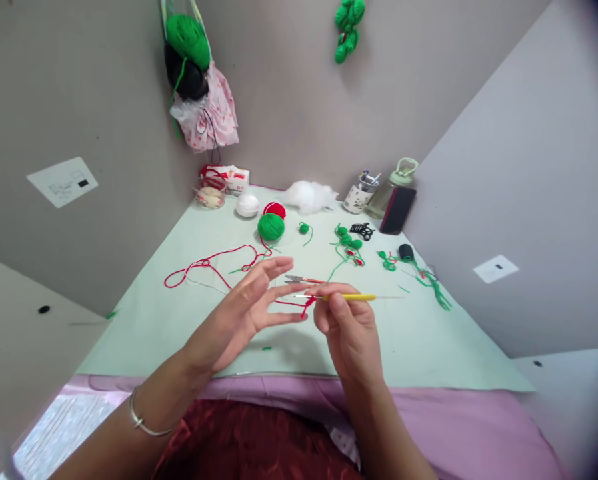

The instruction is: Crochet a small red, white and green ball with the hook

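Note:
My right hand [346, 327] is closed round a yellow-handled crochet hook [351, 297], which lies level and points left. A small red yarn loop [309, 303] hangs at the hook. My left hand [249, 310] has its fingers stretched and apart; a red yarn strand [206, 263] runs over them and trails back across the pale green table [153, 320] to a red yarn ball [275, 209]. A green yarn ball [271, 227] sits in front of the red one. Small scissors [301, 279] lie just beyond my fingers.
Several green crocheted bits [349, 243] and yarn scraps lie mid-table. White stuffing [309, 195], a pen cup [359, 195], a bottle [396, 183] and a dark phone [397, 210] stand at the back. Bags of yarn [193, 60] hang on the wall. A pink cloth [429, 420] covers the near edge.

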`<state>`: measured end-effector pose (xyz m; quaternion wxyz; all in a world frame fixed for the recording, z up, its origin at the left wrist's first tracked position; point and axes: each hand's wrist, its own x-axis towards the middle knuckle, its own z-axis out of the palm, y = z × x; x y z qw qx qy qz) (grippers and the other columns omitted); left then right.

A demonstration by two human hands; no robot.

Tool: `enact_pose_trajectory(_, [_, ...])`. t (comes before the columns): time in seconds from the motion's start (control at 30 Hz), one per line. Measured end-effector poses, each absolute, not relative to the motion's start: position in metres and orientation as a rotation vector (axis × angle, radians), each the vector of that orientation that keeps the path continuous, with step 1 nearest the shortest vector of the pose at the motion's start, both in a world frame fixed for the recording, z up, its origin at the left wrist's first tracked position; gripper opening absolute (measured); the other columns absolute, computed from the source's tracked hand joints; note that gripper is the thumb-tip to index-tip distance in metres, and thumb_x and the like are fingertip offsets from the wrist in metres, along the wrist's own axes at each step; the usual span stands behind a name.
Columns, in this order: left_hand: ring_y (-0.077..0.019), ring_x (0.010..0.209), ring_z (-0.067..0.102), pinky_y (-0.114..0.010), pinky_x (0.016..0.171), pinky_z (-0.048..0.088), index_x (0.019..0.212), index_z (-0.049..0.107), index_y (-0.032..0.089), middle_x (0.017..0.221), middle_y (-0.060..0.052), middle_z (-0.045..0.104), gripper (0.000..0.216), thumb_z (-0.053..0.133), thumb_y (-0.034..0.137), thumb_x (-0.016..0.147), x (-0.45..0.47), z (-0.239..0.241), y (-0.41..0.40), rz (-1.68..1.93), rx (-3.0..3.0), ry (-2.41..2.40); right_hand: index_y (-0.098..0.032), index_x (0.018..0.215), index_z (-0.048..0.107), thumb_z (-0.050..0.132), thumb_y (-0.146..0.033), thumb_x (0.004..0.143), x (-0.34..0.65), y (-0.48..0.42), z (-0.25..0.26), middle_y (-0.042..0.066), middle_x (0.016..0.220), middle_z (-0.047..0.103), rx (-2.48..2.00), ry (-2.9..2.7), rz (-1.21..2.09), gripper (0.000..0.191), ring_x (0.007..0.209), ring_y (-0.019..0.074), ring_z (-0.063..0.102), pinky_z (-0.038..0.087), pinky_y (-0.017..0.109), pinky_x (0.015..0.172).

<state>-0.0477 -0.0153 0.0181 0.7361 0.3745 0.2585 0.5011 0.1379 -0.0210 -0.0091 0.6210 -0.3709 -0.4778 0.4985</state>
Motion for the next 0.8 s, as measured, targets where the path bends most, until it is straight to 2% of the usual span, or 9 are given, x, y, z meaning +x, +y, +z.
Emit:
enact_pose_trajectory(0.1, [-0.0400,0.148,0.050,-0.054,0.107,0.057,0.116,0.078,0.031,0.150,-0.006,0.064,0.041,0.075,0.062,0.088,-0.038,0.025,-0.009,1.273,0.758,0.527,-0.026,0.087,0.079,0.075,-0.051,0.093,0.135,-0.028,-0.013,0.006,0.091,0.082,-0.828,-1.149,1.140,0.025,0.046,0.0091,0.044,0.037,0.029,0.047])
enact_pose_trajectory(0.17, [-0.0339,0.149,0.050,-0.053,0.115,0.050,0.092,0.081,0.031,0.134,-0.001,0.074,0.032,0.064,0.057,0.099,-0.034,0.027,-0.005,1.433,0.759,0.506,-0.026,0.087,0.080,0.075,-0.050,0.093,0.135,-0.032,-0.014,0.006,0.090,0.082,-0.800,-1.160,1.153,0.025,0.044,0.0089,0.044,0.037,0.030,0.047])
enact_pose_trajectory(0.23, [-0.0313,0.150,0.050,-0.052,0.124,0.039,0.062,0.074,0.028,0.120,0.000,0.080,0.058,0.052,0.059,0.105,-0.034,0.023,-0.005,1.530,0.895,0.563,-0.027,0.087,0.081,0.075,-0.048,0.094,0.136,-0.035,-0.013,0.006,0.089,0.082,-0.774,-1.158,1.141,0.024,0.043,0.0087,0.044,0.038,0.030,0.047])
enact_pose_trajectory(0.3, [-0.0347,0.153,0.045,-0.053,0.131,0.025,0.049,0.070,0.028,0.120,-0.002,0.082,0.072,0.047,0.072,0.101,-0.035,0.015,-0.009,1.522,1.191,0.737,-0.029,0.087,0.082,0.075,-0.047,0.095,0.139,-0.037,-0.012,0.005,0.089,0.082,-0.770,-1.158,1.093,0.021,0.043,0.0088,0.044,0.041,0.031,0.048])
enact_pose_trajectory(0.4, [-0.0403,0.158,0.034,-0.056,0.134,0.009,0.079,0.088,0.032,0.136,-0.005,0.077,0.063,0.055,0.085,0.088,-0.038,0.004,-0.020,1.410,1.533,0.952,-0.032,0.090,0.084,0.074,-0.044,0.096,0.142,-0.040,-0.011,0.005,0.091,0.083,-0.785,-1.197,0.966,0.016,0.047,0.0115,0.050,0.045,0.032,0.049])
enact_pose_trajectory(0.47, [-0.0408,0.151,0.044,-0.056,0.131,0.019,0.110,0.088,0.033,0.140,-0.008,0.074,0.065,0.055,0.084,0.088,-0.038,0.002,-0.026,1.315,1.493,0.906,-0.033,0.092,0.085,0.075,-0.040,0.097,0.142,-0.042,-0.011,0.006,0.092,0.083,-0.787,-1.247,0.890,0.013,0.055,0.0155,0.058,0.046,0.032,0.047])
enact_pose_trajectory(0.53, [-0.0373,0.132,0.060,-0.052,0.121,0.039,0.127,0.083,0.033,0.130,-0.010,0.076,0.063,0.059,0.078,0.091,-0.036,0.003,-0.030,1.211,1.366,0.813,-0.035,0.095,0.086,0.074,-0.037,0.098,0.141,-0.044,-0.011,0.007,0.092,0.083,-0.783,-1.301,0.843,0.012,0.065,0.0192,0.065,0.046,0.031,0.047])
enact_pose_trajectory(0.67, [-0.0214,0.087,0.065,-0.036,0.089,0.056,0.120,0.085,0.034,0.094,-0.003,0.074,0.037,0.084,0.050,0.086,-0.030,0.003,-0.031,1.152,1.149,0.775,-0.036,0.101,0.086,0.073,-0.031,0.099,0.141,-0.046,-0.011,0.007,0.097,0.084,-0.776,-1.370,0.800,0.015,0.074,0.0207,0.069,0.051,0.031,0.050])
enact_pose_trajectory(0.8, [-0.0138,0.075,0.058,-0.028,0.076,0.052,0.120,0.084,0.032,0.085,0.000,0.069,0.035,0.087,0.037,0.085,-0.029,-0.002,-0.031,1.113,1.045,0.735,-0.033,0.104,0.086,0.071,-0.026,0.100,0.143,-0.045,-0.013,0.007,0.101,0.084,-0.742,-1.388,0.782,0.017,0.073,0.0184,0.070,0.053,0.029,0.051])
